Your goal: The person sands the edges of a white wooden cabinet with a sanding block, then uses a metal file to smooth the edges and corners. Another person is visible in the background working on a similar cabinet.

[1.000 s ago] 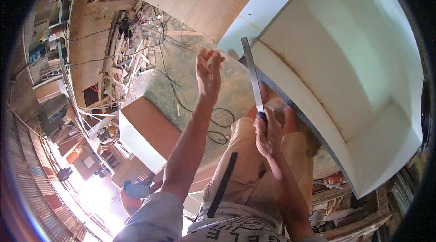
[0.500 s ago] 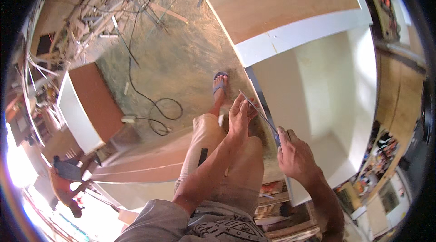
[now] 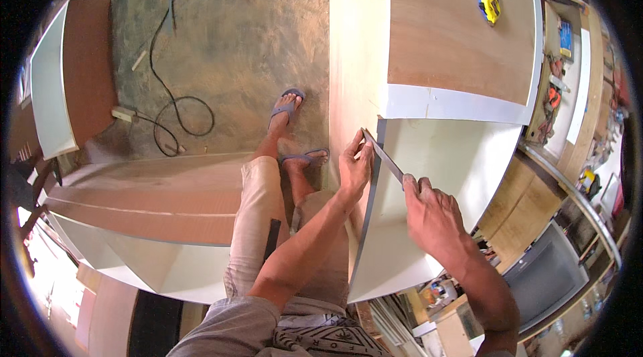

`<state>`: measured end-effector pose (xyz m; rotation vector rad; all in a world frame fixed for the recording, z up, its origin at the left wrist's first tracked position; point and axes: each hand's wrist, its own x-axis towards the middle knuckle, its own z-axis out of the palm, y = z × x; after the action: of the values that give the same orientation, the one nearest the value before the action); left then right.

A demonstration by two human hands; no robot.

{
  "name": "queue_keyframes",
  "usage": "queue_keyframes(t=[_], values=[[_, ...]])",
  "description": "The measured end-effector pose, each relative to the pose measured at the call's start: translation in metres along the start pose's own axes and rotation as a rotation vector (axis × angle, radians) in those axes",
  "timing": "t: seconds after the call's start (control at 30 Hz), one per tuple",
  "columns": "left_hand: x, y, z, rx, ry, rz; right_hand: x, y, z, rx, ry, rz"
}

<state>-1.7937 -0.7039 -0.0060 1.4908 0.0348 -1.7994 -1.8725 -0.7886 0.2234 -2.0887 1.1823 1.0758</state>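
Standing by the left edge of the floor (image 3: 234,62) is a brown-and-white box (image 3: 92,69), with a cable (image 3: 152,55) looped to its right, left of my sandals (image 3: 281,110). My left hand (image 3: 355,171) comes next, its thumb and fingers pinched on the tip of the file (image 3: 387,158), just past the left edge of the cabinet (image 3: 455,169). The file lies between my hands, its long axis slanting from that tip, farther from me, to the handle end, rightward and closer to my body. It crosses the dark edge (image 3: 369,213) near its far corner; whether metal bears on that edge or sits just over it, I cannot tell. The left hand is the nearer one to that edge. My right hand (image 3: 432,213), over the white inside, is wrapped around the handle end, mostly hiding it. Farther right, a yellow tape measure (image 3: 489,9) lies on the brown panel (image 3: 455,55), toward its right edge.
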Motion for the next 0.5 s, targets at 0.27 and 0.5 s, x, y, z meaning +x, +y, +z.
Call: queue_keyframes(t=[0.27, 0.5], values=[[0.005, -0.012, 0.006, 0.186, 0.012, 0.245, 0.005, -0.021, -0.024, -0.152, 0.170, 0.004], [0.011, -0.009, 0.019, 0.126, 0.071, 0.134, 0.042, -0.001, -0.051, -0.098, 0.107, -0.084]])
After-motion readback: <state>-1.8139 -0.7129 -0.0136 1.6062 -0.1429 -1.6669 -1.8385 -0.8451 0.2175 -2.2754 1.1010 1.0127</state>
